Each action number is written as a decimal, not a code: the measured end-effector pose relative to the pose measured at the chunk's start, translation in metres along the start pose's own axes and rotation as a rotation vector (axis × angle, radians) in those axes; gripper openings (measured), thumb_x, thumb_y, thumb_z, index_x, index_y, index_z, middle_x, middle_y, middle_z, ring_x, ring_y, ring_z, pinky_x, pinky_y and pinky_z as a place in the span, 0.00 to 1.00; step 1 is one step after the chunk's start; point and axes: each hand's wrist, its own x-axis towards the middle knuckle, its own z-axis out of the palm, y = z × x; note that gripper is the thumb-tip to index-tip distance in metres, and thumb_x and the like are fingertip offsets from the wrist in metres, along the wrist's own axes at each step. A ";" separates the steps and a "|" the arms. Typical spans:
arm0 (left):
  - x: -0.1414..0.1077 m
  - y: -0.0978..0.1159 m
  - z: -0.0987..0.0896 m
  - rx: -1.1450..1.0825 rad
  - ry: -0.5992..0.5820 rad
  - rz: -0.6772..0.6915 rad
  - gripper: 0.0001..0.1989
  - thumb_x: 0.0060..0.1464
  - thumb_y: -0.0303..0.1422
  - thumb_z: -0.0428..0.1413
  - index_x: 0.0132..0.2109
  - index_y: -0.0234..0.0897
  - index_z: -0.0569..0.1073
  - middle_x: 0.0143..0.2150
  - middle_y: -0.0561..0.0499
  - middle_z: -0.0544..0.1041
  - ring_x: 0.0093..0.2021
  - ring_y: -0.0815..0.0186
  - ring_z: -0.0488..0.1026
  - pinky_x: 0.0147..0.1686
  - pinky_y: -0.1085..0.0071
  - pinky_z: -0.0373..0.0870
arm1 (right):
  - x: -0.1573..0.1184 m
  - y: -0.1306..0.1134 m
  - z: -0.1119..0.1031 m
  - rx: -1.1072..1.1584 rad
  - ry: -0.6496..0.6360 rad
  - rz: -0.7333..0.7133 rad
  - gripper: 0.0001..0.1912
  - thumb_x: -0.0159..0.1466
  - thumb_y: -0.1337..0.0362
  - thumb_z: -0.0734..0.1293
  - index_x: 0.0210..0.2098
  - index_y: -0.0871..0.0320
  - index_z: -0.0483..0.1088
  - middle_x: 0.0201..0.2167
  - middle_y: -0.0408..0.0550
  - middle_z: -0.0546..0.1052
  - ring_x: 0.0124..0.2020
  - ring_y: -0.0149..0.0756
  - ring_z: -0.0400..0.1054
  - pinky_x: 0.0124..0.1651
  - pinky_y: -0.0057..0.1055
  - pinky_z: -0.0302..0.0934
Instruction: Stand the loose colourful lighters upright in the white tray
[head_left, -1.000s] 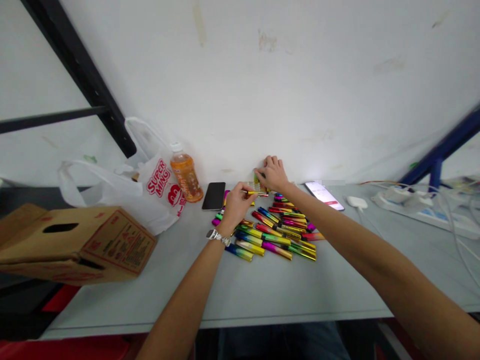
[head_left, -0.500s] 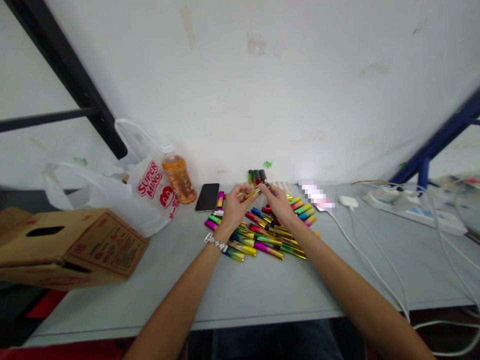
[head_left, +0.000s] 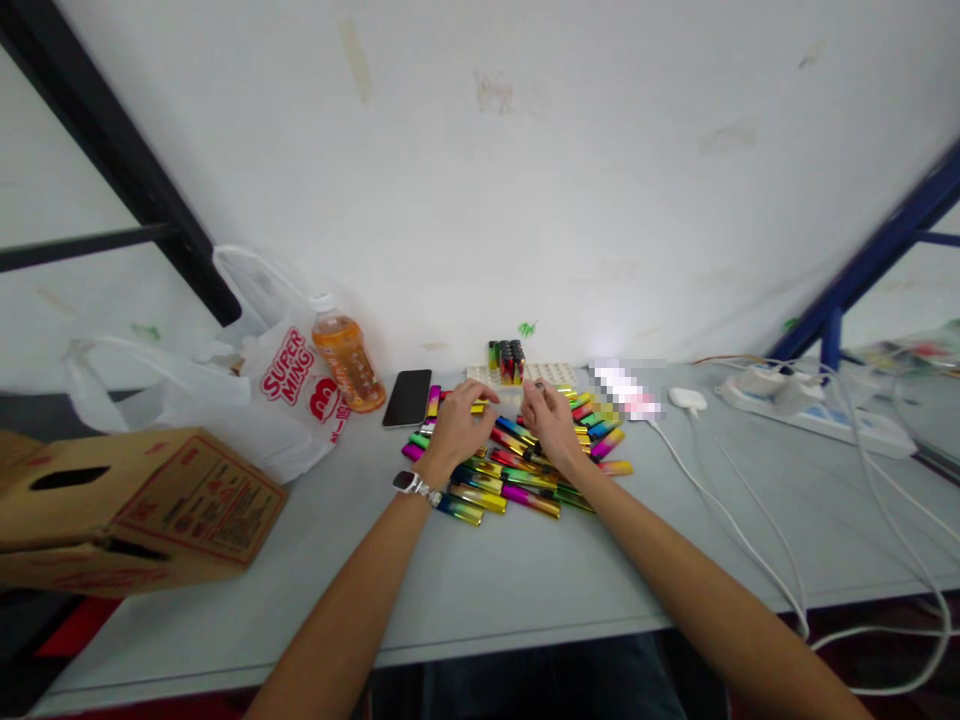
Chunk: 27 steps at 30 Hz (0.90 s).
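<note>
My left hand [head_left: 463,420] is over the left part of a pile of shiny multicoloured tubes [head_left: 531,500], its fingers closed around a yellow-gold tube [head_left: 478,408]. To the right, my right hand [head_left: 550,418] is closed at the pile's back edge; a small dark thing shows at its fingertips, too small to name. The two hands are apart. Behind them a pale board with rows of holes [head_left: 559,374] lies by the wall. Several black-topped tubes [head_left: 511,362] stand upright together on it.
A black phone [head_left: 407,398], an orange drink bottle [head_left: 349,355], a white plastic bag [head_left: 277,400] and a cardboard box [head_left: 150,510] are on the left. At the right are a lit phone [head_left: 626,390], a white charger [head_left: 688,400], cables and a power strip [head_left: 817,415].
My hands have moved apart and slightly down; earlier they met over a gold tube. My left wrist has turned, showing a watch. The board and standing tubes show more. The view has shifted slightly.
</note>
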 end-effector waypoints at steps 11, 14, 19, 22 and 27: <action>-0.001 -0.008 0.001 0.244 -0.086 -0.058 0.05 0.56 0.25 0.54 0.36 0.37 0.74 0.40 0.47 0.77 0.44 0.57 0.73 0.48 0.59 0.69 | -0.005 0.008 0.001 -0.195 0.076 -0.091 0.18 0.66 0.53 0.61 0.23 0.54 0.56 0.18 0.36 0.57 0.20 0.29 0.50 0.25 0.30 0.46; -0.003 -0.011 0.000 0.331 -0.137 -0.080 0.06 0.56 0.25 0.54 0.38 0.37 0.75 0.42 0.46 0.77 0.46 0.55 0.73 0.49 0.58 0.69 | -0.006 0.008 0.001 -0.168 0.047 -0.086 0.23 0.66 0.46 0.63 0.24 0.53 0.56 0.18 0.36 0.55 0.21 0.29 0.49 0.25 0.30 0.45; -0.005 -0.013 0.001 0.394 -0.217 -0.090 0.08 0.59 0.26 0.53 0.43 0.37 0.76 0.45 0.44 0.77 0.49 0.54 0.73 0.50 0.58 0.68 | -0.006 0.010 0.000 -0.157 0.040 -0.101 0.24 0.66 0.44 0.63 0.24 0.53 0.55 0.19 0.36 0.54 0.21 0.29 0.48 0.25 0.30 0.44; -0.006 -0.012 0.001 0.397 -0.233 -0.097 0.09 0.59 0.27 0.53 0.44 0.36 0.76 0.47 0.43 0.77 0.51 0.54 0.72 0.52 0.57 0.68 | -0.005 0.010 0.000 -0.193 0.055 -0.100 0.22 0.67 0.48 0.61 0.23 0.53 0.56 0.18 0.37 0.56 0.21 0.29 0.50 0.25 0.30 0.45; -0.006 -0.013 0.002 0.409 -0.247 -0.105 0.09 0.59 0.28 0.53 0.45 0.36 0.75 0.47 0.43 0.77 0.52 0.54 0.72 0.54 0.58 0.68 | -0.003 0.013 0.000 -0.229 0.099 -0.102 0.17 0.66 0.57 0.60 0.23 0.53 0.55 0.18 0.37 0.56 0.21 0.30 0.51 0.25 0.29 0.46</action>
